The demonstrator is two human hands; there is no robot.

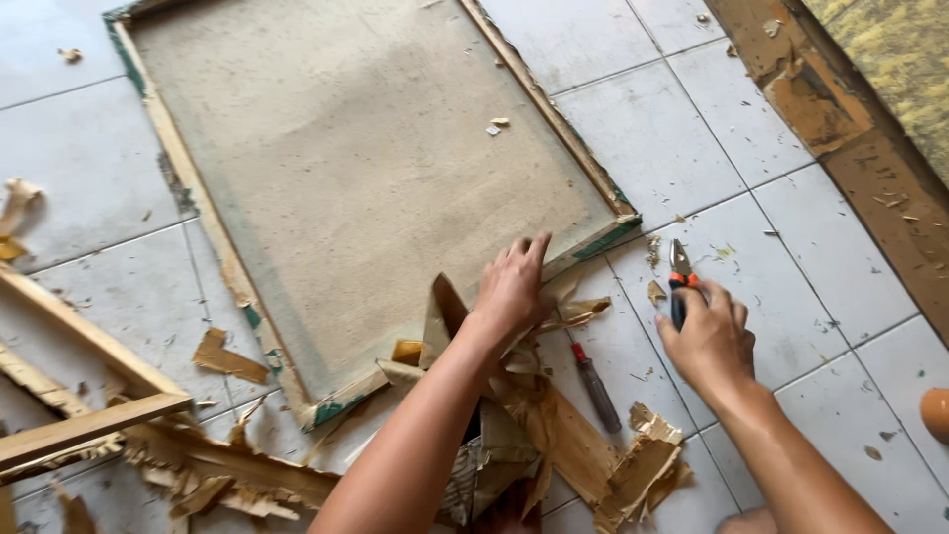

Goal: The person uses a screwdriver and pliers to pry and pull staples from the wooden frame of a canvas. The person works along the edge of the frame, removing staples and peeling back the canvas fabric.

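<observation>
Orange-and-black at the handles and pointing away up the floor: gripping the pliers [680,269] in the right hand [710,341], fingers clenching round the handles, steel tips showing bare above the fist and looking closed or nearly so.

Pressing the left hand [512,287] flat and unclenched, fingers spreading, on the near right edge of the canvas [366,168], holding nothing. Lying back-up on the tiled floor [692,148], wooden frame [554,109] all round, long sides running away from the body and tilting a little to the left; ending in the near right corner just beyond the left fingertips.

Sitting to the right of that corner with the pliers, near it but apart from it, a strip of bare tile in between. Lining the tool up roughly with the frame's right side, tips aiming past the corner rather than at it. Being nearer the frame with the left hand, already touching it; being nearer the corner's outer face with the right.

Lying between the two forearms, a red-handled screwdriver [596,388], untouched, shaft slanting toward the body and to the right. Littering the near floor, torn brown scraps [554,425] under and around the left wrist; resting well off to the left, loose wooden bars [89,425].
</observation>
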